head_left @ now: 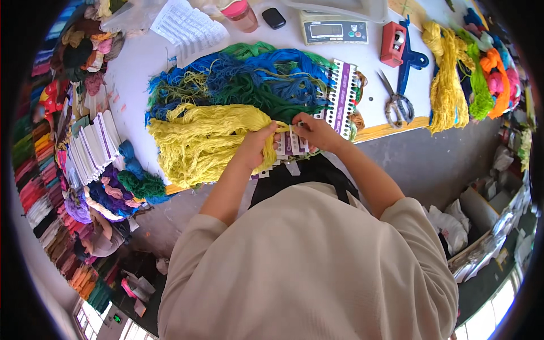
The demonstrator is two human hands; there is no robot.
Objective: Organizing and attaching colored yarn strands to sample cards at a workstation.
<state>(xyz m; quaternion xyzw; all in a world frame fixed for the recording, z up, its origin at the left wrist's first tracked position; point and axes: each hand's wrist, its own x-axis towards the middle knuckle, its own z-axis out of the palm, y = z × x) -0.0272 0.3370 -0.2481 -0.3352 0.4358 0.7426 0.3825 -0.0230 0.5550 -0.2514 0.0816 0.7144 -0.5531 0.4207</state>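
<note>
A thick bundle of yellow thread point(195, 141) lies along the table's near edge. My left hand point(258, 146) is closed round its right end. From there a thin strand runs to my right hand point(318, 134), whose thumb and fingers are pinched together on it; the fingertips partly hide it. Just below both hands is a white perforated thread card point(288, 148) with a purple stripe, half covered by them. Another such card point(341, 102) lies to the right, with thread ends at its holes. Blue thread point(292, 62) and dark green thread point(258, 93) spread behind the yellow bundle.
Scissors point(399, 109), a red tape dispenser point(391, 48) and a blue tool point(409, 62) lie to the right, before yellow hanks point(446, 76). A scale point(334, 31), printed sheet point(190, 31) and pink-lidded jar point(242, 17) stand behind. Stacked cards point(93, 148) lie left; a person point(107, 241) is beyond.
</note>
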